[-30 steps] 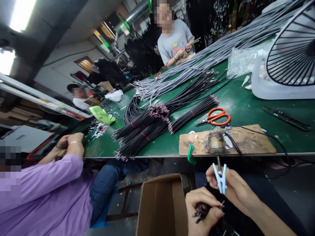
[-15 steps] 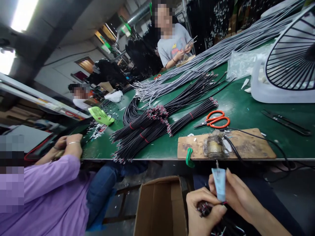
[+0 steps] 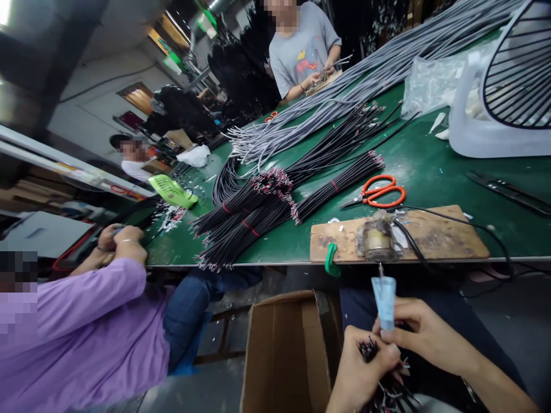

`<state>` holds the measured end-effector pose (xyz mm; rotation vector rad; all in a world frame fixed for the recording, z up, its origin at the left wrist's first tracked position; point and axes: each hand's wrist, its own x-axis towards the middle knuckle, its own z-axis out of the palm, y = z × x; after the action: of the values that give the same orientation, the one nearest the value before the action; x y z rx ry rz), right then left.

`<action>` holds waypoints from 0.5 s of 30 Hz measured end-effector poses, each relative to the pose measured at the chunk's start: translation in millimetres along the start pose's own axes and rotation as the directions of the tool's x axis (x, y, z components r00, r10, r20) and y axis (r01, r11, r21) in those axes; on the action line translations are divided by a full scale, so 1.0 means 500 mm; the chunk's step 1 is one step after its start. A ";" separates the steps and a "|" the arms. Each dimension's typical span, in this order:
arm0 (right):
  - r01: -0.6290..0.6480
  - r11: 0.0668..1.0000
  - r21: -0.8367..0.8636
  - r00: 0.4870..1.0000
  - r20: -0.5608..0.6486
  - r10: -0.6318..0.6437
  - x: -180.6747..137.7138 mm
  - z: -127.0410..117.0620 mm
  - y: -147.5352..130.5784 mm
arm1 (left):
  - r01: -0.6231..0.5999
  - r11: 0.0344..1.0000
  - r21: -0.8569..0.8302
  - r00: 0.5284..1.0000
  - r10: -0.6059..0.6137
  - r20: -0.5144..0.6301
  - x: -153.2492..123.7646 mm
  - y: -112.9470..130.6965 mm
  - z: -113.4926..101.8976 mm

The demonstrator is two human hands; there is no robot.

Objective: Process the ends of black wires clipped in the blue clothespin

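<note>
Change over the last second: the light-blue clip [image 3: 384, 298] showed two separate legs; now it reads as one smeared wedge – we take it as spinning. It hangs off the shaft [image 3: 380, 269] of the small motor [image 3: 377, 242], just past the table edge.

Our right hand [image 3: 424, 327] was up beside the clip's legs; now its thumb and fingers are at the lower tip. Fingers are curled in; whether they pinch a wire end there, we can't make out.

Our left hand [image 3: 359, 367] is closed around a bunch of black wires [image 3: 367, 349], stripped red and white ends poking up out of the fist. It sits right below the clip, thumb near the right fingertips – both hands have drawn together. More loose ends hang below, partly hidden.

For the job that means, in our judgement, the clip is live and the work is right at its tip, fingers very close to a turning part.

Motor sits on the wooden board [image 3: 447, 235] on the green table [image 3: 275, 246], orange-handled scissors [image 3: 381, 192] just behind.
</note>
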<state>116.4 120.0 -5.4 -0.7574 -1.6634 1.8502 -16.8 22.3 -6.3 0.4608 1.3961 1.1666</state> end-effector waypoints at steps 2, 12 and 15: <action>0.025 0.997 -0.075 0.999 0.049 -0.021 0.004 -0.001 -0.010 | 0.060 0.998 -0.021 0.998 -0.060 0.010 0.004 -0.013 0.000; 0.008 0.943 -0.332 1.000 -0.026 -0.018 -0.006 0.000 0.010 | -0.083 0.996 0.018 0.996 0.082 0.034 0.052 -0.048 -0.009; -0.015 0.956 -0.291 0.998 -0.063 -0.004 -0.014 0.001 0.025 | -0.130 0.991 0.029 0.988 0.132 -0.078 0.038 -0.069 -0.025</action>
<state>120.4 113.5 -17.3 -0.9306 -1.9190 1.5835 -20.1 18.9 -47.2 0.5344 1.4672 1.2882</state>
